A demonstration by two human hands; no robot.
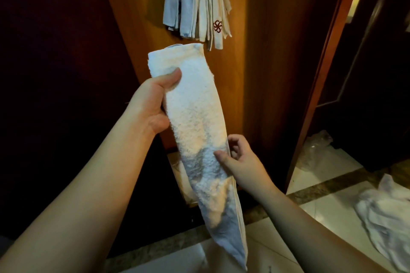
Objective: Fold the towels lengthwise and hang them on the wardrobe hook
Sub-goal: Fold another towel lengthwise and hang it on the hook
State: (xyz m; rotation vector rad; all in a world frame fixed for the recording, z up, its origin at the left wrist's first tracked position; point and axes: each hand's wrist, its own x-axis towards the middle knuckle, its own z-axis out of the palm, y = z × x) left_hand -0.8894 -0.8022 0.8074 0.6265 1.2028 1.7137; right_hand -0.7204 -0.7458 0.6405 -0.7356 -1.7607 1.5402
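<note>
A white terry towel [197, 117], folded into a long narrow strip, hangs slanting down in front of me. My left hand [153, 104] grips it near its upper end, thumb on the front. Lower down, my right hand [238, 158] pinches the strip's right edge between thumb and curled fingers. Several folded towels [197, 2] hang above on the wooden wardrobe panel [255, 62]; one bears a red flower emblem. The hook itself is out of view.
A crumpled pile of white towels [383, 217] lies on the tiled floor [321, 206] at the right. A clear plastic bag [315, 150] sits by the door frame [328, 55]. The dark wardrobe interior [55, 95] fills the left.
</note>
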